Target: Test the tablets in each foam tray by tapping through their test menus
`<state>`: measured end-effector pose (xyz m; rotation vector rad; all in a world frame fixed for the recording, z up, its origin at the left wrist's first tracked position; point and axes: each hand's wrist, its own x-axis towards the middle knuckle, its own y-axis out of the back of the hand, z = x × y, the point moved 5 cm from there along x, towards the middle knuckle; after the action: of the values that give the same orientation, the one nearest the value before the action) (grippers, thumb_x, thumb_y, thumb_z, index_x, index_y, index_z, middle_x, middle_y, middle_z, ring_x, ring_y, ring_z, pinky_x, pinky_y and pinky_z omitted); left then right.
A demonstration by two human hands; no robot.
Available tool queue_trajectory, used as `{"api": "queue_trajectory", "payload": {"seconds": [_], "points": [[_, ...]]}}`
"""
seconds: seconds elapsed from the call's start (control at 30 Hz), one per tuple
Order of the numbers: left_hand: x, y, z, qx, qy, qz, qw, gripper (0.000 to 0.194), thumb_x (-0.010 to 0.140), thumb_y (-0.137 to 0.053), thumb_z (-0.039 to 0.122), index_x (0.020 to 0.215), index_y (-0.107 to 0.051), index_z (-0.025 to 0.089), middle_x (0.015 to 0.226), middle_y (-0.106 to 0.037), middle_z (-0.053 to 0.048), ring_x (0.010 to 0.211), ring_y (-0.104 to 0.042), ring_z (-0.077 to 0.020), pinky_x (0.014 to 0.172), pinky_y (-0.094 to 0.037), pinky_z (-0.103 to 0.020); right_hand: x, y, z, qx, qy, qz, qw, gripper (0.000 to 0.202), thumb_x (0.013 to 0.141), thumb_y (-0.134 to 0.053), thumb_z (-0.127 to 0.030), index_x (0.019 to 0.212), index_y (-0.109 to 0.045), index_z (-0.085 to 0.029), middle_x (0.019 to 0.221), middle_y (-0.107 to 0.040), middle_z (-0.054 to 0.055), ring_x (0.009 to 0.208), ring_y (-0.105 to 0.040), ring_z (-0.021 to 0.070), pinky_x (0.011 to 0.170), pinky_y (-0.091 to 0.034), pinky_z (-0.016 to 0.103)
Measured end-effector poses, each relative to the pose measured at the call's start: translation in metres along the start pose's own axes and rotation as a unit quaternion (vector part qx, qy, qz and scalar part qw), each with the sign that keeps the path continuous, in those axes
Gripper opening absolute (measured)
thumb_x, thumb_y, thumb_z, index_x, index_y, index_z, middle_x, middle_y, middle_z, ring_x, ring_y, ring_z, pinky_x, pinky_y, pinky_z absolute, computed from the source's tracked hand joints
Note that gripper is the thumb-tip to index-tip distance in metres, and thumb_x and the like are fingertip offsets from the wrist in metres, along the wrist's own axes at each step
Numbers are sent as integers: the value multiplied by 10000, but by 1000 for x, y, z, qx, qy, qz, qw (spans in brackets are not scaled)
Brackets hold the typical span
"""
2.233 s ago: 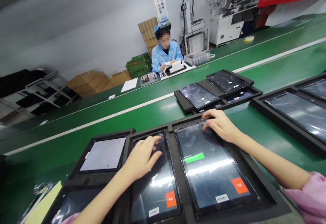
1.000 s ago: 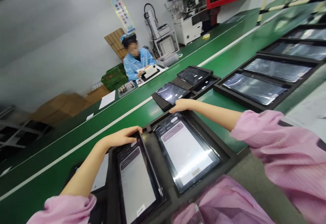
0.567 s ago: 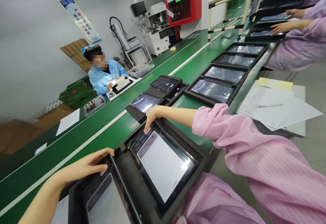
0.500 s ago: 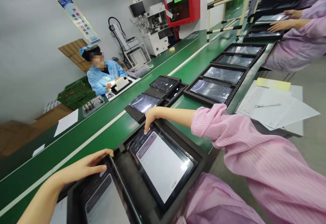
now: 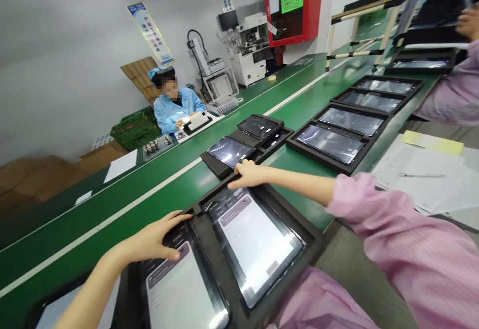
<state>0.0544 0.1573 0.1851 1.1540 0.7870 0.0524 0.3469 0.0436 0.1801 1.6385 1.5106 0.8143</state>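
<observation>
A black foam tray (image 5: 314,249) in front of me holds two tablets side by side with lit screens. My left hand (image 5: 157,239) lies over the top end of the left tablet (image 5: 187,289), thumb on the screen and fingers spread towards its upper corner. My right hand (image 5: 249,173) is at the top end of the right tablet (image 5: 258,239). Its thumb is stretched out and its other fingers bend over the tray's far rim; neither hand is closed round anything.
The tray lies on a green conveyor (image 5: 149,189). Beyond it are stacked tablets (image 5: 232,152) and another tablet tray (image 5: 329,142). Papers with a pen (image 5: 421,175) lie at right. A co-worker in blue (image 5: 175,104) sits opposite; another person's sleeve (image 5: 449,87) shows at far right.
The left tablet, tilted before, now lies flatter with its screen brighter, and my left hand's grip has loosened. My right hand has lifted from the right screen towards the far rim. The view has shifted.
</observation>
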Motion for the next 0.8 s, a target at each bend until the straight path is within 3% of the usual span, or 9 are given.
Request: {"api": "queue_trajectory", "payload": {"seconds": [0.07,0.13,0.17,0.23,0.33,0.47,0.6,0.7,0.8], "points": [[-9,-13,-7,-1,-7,25,1000,1200,634,-844,691,1603,-316,218,1684,-176,-193,1528,-221,-445,1213,-326,-517,-32,-12,-8,-25,60,19,998,644,833,-871,-422,1318,-578,-116,1339,-506,220,1287,-466,377,1064,-443,503],[-14,-22,-12,-6,-11,66,998,1253,575,-908,645,1598,-323,219,1676,-202,-199,1520,-250,-441,1214,-330,-507,-63,-33,-13,-44,146,12,988,727,738,-946,-392,1338,-578,-210,1437,-438,177,1365,-377,374,1139,-338,557],[-16,-24,-12,-11,-14,90,996,1187,588,-917,602,1574,-375,226,1655,-270,-189,1493,-325,-430,1200,-359,-486,-76,-43,-13,-63,197,23,978,808,711,-956,-431,1378,-554,-218,1462,-406,196,1386,-339,402,1129,-325,597],[-14,-23,-9,-29,-24,137,990,876,696,-869,483,1472,-531,259,1549,-464,-130,1369,-517,-364,1133,-442,-408,-87,-62,-3,-86,230,58,968,897,703,-948,-435,1445,-496,-213,1469,-385,222,1375,-339,427,1089,-360,610],[-4,-16,-6,-57,-25,185,981,375,874,-641,267,1239,-720,296,1293,-672,-30,1161,-660,-248,1012,-497,-307,-78,-72,16,-106,214,142,961,668,840,-783,-318,1430,-494,-201,1395,-462,211,1293,-428,400,1005,-438,570],[7,-18,-9,-85,-8,210,974,366,920,-488,165,1102,-781,290,1190,-726,0,1086,-682,-207,975,-500,-289,-56,-59,26,-65,208,262,940,373,930,-524,-207,1300,-570,-184,1216,-567,178,1138,-528,359,904,-486,525],[2,-27,-4,-113,-5,224,968,426,913,-432,133,1159,-764,237,1311,-685,-39,1186,-648,-220,1060,-483,-329,-57,-49,20,-17,287,260,922,187,1004,-478,-239,1103,-633,-202,1087,-620,122,1010,-590,295,876,-497,477],[-27,-26,19,-134,-12,265,955,441,945,-398,173,1259,-708,189,1472,-573,-81,1339,-550,-239,1172,-411,-383,-75,-43,7,-5,363,242,900,168,1028,-480,-199,1026,-647,-221,1024,-655,82,948,-622,254,817,-498,435],[-92,-17,50,-164,-39,380,909,391,1025,-391,276,1278,-685,225,1438,-603,-57,1335,-551,-250,1179,-419,-419,-107,-28,-6,-24,408,246,879,252,1013,-502,-130,1143,-654,-283,1006,-685,57,924,-641,239,793,-499,447]]}}
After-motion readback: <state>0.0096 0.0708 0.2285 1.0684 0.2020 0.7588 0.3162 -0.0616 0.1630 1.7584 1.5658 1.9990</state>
